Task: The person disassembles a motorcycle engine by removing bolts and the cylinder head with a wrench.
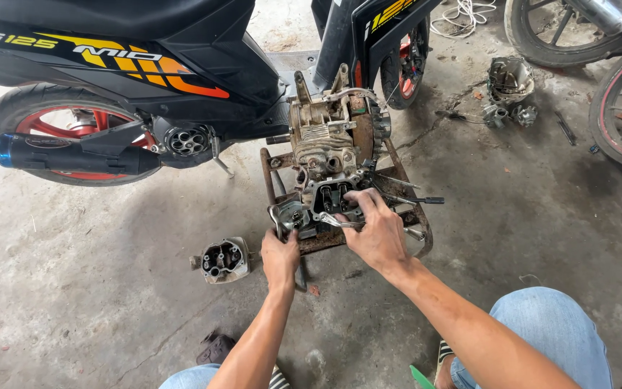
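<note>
Head view: right hand point(377, 232) grip pinches wrench point(340, 222) over cylinder head point(334, 196); left hand point(280, 257) clasps cover point(289, 216).

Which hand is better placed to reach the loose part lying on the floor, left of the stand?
Probably the left hand: it rests at the stand's left edge, nearest the loose part. The right hand is busy on the engine, farther away.
</note>
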